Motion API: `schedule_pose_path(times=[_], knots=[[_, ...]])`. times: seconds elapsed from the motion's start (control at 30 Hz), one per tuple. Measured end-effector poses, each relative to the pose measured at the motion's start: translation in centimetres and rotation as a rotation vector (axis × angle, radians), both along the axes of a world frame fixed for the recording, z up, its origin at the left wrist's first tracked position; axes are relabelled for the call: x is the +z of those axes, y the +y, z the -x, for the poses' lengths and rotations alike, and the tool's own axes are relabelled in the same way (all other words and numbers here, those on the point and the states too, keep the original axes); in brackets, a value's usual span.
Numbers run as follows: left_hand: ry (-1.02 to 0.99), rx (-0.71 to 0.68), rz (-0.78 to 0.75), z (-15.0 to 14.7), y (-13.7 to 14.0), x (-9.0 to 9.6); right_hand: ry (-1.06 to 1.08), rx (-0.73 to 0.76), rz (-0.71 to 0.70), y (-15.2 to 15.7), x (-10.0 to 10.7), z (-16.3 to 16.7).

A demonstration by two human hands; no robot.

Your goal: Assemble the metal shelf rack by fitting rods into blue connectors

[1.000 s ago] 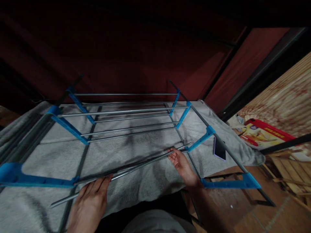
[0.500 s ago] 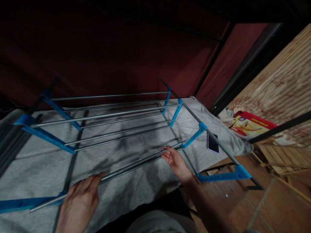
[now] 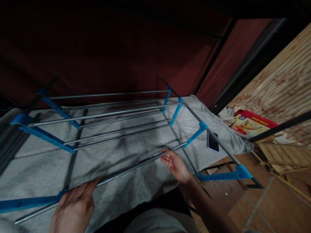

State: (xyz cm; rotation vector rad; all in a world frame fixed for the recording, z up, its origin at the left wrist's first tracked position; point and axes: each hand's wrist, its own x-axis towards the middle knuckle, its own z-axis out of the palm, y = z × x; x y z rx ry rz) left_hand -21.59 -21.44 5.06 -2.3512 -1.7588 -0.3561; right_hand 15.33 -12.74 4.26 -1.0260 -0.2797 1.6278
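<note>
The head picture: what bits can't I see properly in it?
All in the head view:
- Left hand: its back hides the palm and how it grips the metal rod.
- Nearest left blue bracket: the left edge cuts off its outer end.
- Phone: its screen is too dark and small to tell what it shows.
- Red and yellow box: its print is too small to read.

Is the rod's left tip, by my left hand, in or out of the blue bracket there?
Out. The rod pokes past the left hand, its bare tip visible beside the blue bracket.
</note>
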Motion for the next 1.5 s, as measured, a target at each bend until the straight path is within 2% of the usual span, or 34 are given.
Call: schedule_pose_path(times=[0.2,0.43,0.63,0.77,0.87,0.97,1.07,1.2,1.33,1.5], knots=[[-0.001,-0.023,-0.009,-1.5,0.5,0.5,0.001,-0.033,0.028,0.3,-0.1,-0.8],[0.019,-0.069,-0.009,-1.1,0.5,0.3,-0.009,-0.034,0.014,0.1,-0.2,-0.9],[0.000,-0.035,-0.023,-2.4,1.2,1.7,-0.031,-0.014,0.025,0.3,0.0,-1.1],[-0.022,0.047,0.064,-4.7,0.9,3.2,-0.101,0.080,0.061,-1.1,-1.0,-1.6],[-0.060,0.107,0.128,-5.8,0.9,3.6,-0.218,0.289,0.040,-2.2,-1.8,-1.6],[-0.081,0.166,0.157,-6.4,0.6,3.6,-0.366,0.421,-0.084,-3.4,-1.0,-0.7],[-0.084,0.179,0.190,-6.8,0.1,4.0,-0.605,0.505,-0.277,-4.1,1.3,0.7],[-0.045,0.157,0.179,-7.5,-0.4,4.4,-0.971,0.501,-0.583,-3.8,3.4,2.0],[-0.038,0.100,0.165,-8.1,-0.5,4.3,-1.309,0.416,-0.915,-2.6,2.7,1.9],[-0.052,0.105,0.145,-7.4,-1.1,5.1,-1.659,0.500,-1.221,-1.3,0.3,-0.1]])
